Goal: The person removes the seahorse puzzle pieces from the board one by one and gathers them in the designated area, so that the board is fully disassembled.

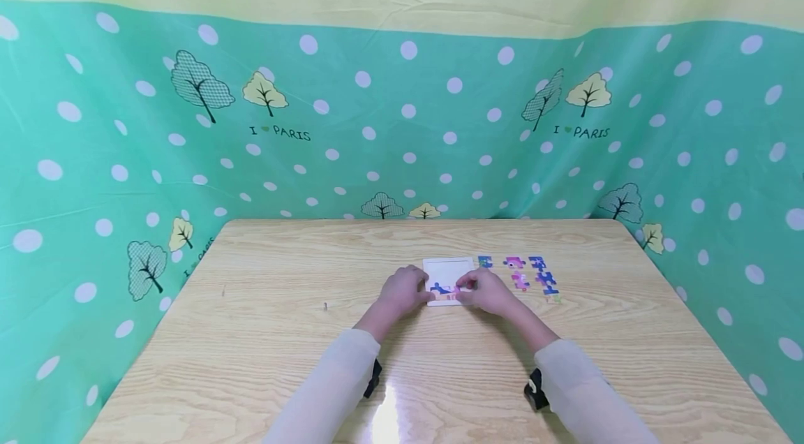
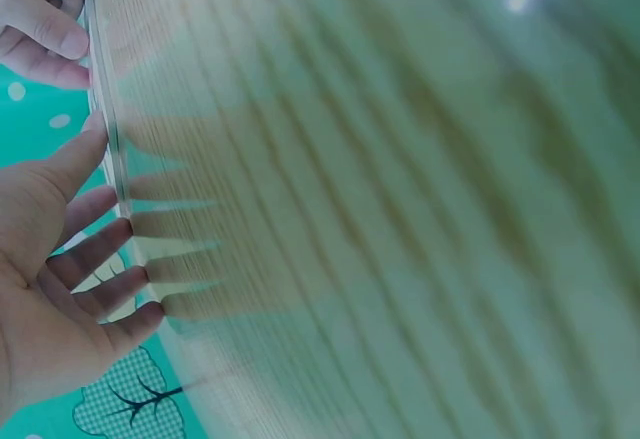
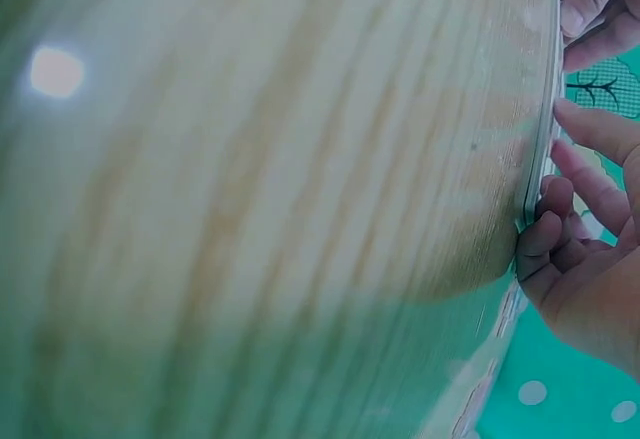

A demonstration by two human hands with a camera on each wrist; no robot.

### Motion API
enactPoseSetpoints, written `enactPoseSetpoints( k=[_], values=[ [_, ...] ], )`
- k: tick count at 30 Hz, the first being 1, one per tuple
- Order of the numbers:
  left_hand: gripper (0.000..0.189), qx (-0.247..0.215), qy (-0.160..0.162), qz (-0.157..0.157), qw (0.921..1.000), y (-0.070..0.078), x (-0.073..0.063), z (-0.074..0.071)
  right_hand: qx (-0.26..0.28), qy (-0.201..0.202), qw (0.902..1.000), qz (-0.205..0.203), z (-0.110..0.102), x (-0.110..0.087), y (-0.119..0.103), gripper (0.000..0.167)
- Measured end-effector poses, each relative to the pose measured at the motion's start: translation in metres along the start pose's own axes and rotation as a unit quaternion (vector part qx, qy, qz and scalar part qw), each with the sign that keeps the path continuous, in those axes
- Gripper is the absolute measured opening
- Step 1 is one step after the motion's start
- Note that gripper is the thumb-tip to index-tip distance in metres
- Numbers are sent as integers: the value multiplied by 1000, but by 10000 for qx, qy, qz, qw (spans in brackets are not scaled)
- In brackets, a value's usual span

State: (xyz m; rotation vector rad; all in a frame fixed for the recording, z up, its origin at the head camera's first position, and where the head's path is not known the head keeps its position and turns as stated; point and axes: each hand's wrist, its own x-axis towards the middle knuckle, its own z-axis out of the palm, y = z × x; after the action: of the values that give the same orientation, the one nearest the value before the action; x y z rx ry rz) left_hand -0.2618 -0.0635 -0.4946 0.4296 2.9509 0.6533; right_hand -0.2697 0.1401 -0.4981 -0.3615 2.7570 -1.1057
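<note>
A white square puzzle tray point(image 1: 449, 267) lies on the table, with blue and pink jigsaw pieces point(image 1: 442, 289) along its near part. My left hand point(image 1: 404, 290) rests at the tray's left edge; in the left wrist view its fingers point(image 2: 92, 256) are spread, their tips on the table. At the tray's right near corner, my right hand point(image 1: 491, 292) pinches a pinkish puzzle piece point(image 1: 459, 288) low against the tray between thumb and index finger. The right wrist view shows its other fingers point(image 3: 541, 239) curled beside the tray; the piece is mostly hidden there.
Several loose puzzle pieces point(image 1: 545, 280) lie right of the tray, among them a pink one point(image 1: 514, 262) and a blue-green one point(image 1: 485, 261) near its top right corner. A small dark mark point(image 1: 325, 306) is on the wooden table point(image 1: 283, 360). A green dotted curtain point(image 1: 389, 116) hangs behind.
</note>
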Motion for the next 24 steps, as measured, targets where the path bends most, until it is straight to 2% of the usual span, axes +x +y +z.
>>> enactPoseSetpoints(
  k=[24],
  values=[
    [45, -123, 11, 35, 9999, 0, -2, -3, 557, -2, 9982, 225, 0, -3, -4, 21]
  ],
)
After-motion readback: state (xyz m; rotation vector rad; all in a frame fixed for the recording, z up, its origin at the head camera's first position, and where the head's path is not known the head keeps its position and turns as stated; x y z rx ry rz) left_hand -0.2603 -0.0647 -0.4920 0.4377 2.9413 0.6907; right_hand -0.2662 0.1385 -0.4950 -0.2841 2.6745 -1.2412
